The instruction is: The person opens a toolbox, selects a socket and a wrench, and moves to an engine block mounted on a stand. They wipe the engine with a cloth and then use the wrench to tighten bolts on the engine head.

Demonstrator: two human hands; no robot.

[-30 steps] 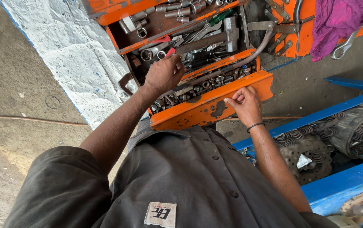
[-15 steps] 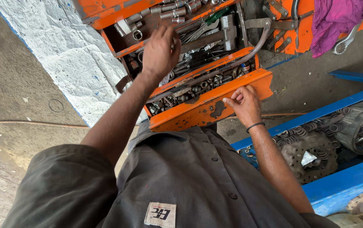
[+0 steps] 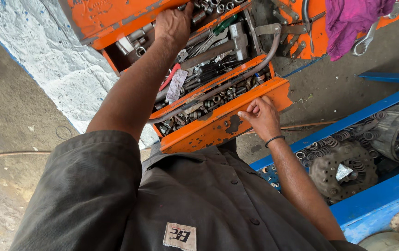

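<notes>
The left hand [image 3: 174,24] is reaching into the upper tray of the orange toolbox [image 3: 218,125], its fingertips lying hidden among sockets [image 3: 218,7], so I cannot tell whether it is gripping anything. The right hand [image 3: 261,117] is pressing loosely curled fingers against the toolbox's chipped front edge, holding nothing. The toolbox is sitting open on a concrete floor [image 3: 9,111], crowded with tools, beside a blue frame [image 3: 371,204].

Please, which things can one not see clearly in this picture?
- Head view: left hand covers whatever its fingers touch in the orange toolbox.
- Small sockets in the lower tray: too small to distinguish.
- Spanner: partly under the purple cloth.
</notes>
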